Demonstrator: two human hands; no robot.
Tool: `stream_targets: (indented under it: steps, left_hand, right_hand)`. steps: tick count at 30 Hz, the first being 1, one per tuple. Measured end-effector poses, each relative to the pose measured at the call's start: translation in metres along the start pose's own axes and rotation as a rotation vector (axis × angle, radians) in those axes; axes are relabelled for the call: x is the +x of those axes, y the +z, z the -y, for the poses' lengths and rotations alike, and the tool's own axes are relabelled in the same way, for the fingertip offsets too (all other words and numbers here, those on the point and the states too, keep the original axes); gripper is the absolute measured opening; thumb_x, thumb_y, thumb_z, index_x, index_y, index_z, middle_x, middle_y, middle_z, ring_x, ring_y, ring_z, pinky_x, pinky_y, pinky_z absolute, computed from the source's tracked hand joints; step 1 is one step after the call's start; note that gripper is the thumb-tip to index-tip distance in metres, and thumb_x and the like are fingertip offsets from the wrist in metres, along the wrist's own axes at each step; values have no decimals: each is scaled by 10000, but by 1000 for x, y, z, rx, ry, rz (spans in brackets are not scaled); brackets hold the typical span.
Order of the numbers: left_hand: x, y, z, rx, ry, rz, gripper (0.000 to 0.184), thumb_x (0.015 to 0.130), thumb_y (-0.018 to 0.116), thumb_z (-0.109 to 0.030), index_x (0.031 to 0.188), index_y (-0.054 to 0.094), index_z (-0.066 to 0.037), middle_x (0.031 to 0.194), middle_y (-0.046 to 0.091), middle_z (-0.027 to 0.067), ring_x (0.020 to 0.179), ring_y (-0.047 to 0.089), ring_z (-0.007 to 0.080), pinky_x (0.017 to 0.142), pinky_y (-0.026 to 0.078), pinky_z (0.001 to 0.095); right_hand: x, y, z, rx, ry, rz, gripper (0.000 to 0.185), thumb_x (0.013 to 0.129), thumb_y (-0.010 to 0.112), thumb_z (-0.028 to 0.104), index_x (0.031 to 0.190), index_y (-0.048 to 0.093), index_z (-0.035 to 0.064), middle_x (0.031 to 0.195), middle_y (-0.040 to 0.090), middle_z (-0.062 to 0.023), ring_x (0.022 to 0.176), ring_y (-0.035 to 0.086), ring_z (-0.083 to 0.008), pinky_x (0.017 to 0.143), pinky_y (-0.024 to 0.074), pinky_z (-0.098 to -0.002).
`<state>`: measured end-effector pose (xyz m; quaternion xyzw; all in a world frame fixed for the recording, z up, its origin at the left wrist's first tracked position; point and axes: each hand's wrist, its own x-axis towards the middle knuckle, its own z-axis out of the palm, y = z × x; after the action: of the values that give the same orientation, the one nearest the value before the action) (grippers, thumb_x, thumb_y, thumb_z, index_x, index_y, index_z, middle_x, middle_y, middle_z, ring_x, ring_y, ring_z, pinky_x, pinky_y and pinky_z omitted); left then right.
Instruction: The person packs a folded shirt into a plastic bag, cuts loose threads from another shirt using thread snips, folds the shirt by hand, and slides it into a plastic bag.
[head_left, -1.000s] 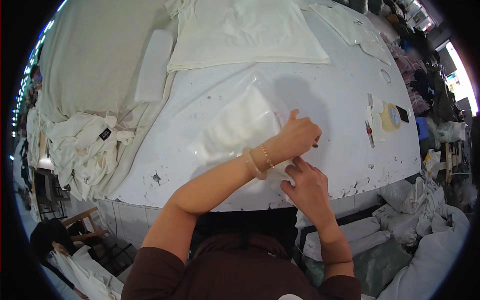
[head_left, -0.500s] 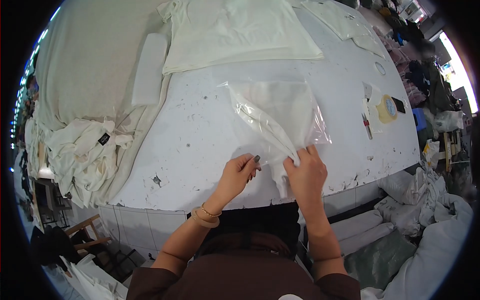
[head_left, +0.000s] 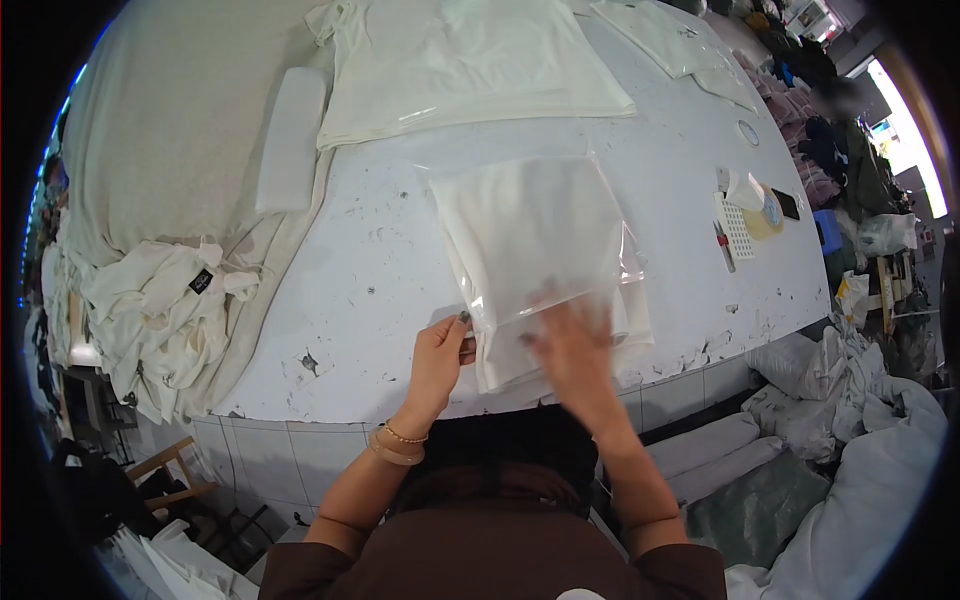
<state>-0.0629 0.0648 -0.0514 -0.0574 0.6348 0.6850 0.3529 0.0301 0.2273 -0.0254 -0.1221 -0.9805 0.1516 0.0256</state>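
Note:
A folded white garment (head_left: 500, 360) lies mostly inside a clear plastic bag (head_left: 530, 225), and its lower end sticks out of the bag's mouth toward me. My left hand (head_left: 436, 362) pinches the left edge at the bag's mouth between thumb and fingers. Over the middle of the mouth, my right hand (head_left: 578, 355) is blurred by motion, its thumb apart and its fingers spread flat against the garment. Its fingertips seem to reach just under the plastic edge, though the blur makes this hard to tell.
White garments (head_left: 470, 70) lie flat at the table's far side, with a bagged one (head_left: 670, 45) farther right. A crumpled white pile (head_left: 150, 310) and a pale block (head_left: 292, 140) sit left. Red-handled snips (head_left: 724, 245), a tape roll (head_left: 768, 215) and a phone (head_left: 786, 204) lie right.
The garment, earlier bunched and narrow in the bag, now lies spread out wide and flat. My right hand has let go of the bunched cloth and moved slightly left.

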Motion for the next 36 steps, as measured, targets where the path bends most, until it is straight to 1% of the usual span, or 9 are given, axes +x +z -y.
stream_targets:
  steps: [4, 11, 15, 17, 19, 20, 23, 32, 36]
  left_hand:
    - [7, -5, 7, 12, 81, -42, 286, 999, 449, -200, 940, 628, 15, 762, 596, 2, 621, 513, 54, 592, 464, 221]
    - [5, -6, 11, -1, 44, -75, 255, 988, 454, -185, 903, 613, -4, 671, 506, -37, 585, 433, 39, 537, 388, 204]
    - [7, -10, 23, 26, 135, -66, 232, 985, 452, -172, 904, 597, -10, 644, 447, -54, 564, 359, 31, 499, 310, 215]
    - [5, -9, 20, -18, 108, -63, 218, 982, 452, -152, 905, 591, -2, 655, 454, -57, 575, 362, 26, 510, 316, 206]
    - [3, -12, 27, 103, 187, -133, 207, 977, 453, -136, 907, 571, 19, 665, 488, -25, 586, 396, 47, 530, 347, 225]
    - [-3, -10, 25, 100, 193, -135, 207, 977, 453, -136, 907, 571, 19, 665, 488, -25, 586, 396, 47, 530, 347, 225]
    - [-18, 0, 23, 440, 479, -320, 161, 969, 418, -104, 967, 512, 27, 682, 515, 142, 568, 435, 173, 558, 399, 306]
    - [-49, -38, 37, 515, 377, -462, 156, 982, 373, -100, 1012, 463, 25, 684, 498, 182, 574, 472, 252, 576, 402, 360]
    - [14, -49, -20, 700, 576, -367, 208, 996, 383, -152, 925, 457, 30, 709, 541, 225, 611, 487, 426, 573, 420, 423]
  right_hand:
    - [-3, 10, -47, 47, 453, -124, 630, 917, 543, 376, 1431, 341, 73, 1510, 262, -195, 1381, 261, -399, 1031, 109, -711]
    - [-6, 30, 50, -4, -110, 96, 593, 904, 548, 336, 1448, 355, 202, 1544, 204, -136, 1429, 172, -340, 1052, 71, -711]
    - [-1, 8, 6, 619, -190, 312, 377, 889, 563, 176, 1262, 568, 119, 1346, 503, -152, 1275, 451, -294, 1074, 289, -533]
    - [4, -16, -33, 834, 259, -166, 257, 856, 592, 83, 1106, 625, 29, 1121, 630, -151, 1051, 593, -274, 937, 437, -384]
    - [14, -10, -88, 159, 311, -664, 154, 883, 553, 43, 1015, 605, -17, 871, 619, -144, 803, 600, -273, 730, 474, -359]
    - [11, 3, -110, 299, 419, -558, 158, 891, 544, 45, 1024, 598, -21, 855, 617, -148, 791, 595, -269, 725, 470, -364]
    - [8, 5, -106, 492, 530, -376, 134, 907, 527, 70, 998, 563, -22, 787, 594, -153, 712, 564, -276, 671, 448, -354]
    - [-52, 16, -29, 687, 594, -412, 69, 919, 436, 53, 926, 470, -6, 797, 500, -140, 746, 489, -202, 674, 406, -337]
    - [23, -3, -52, 863, 494, -318, 180, 949, 411, 126, 836, 413, -13, 756, 429, -94, 723, 394, -168, 678, 389, -314]
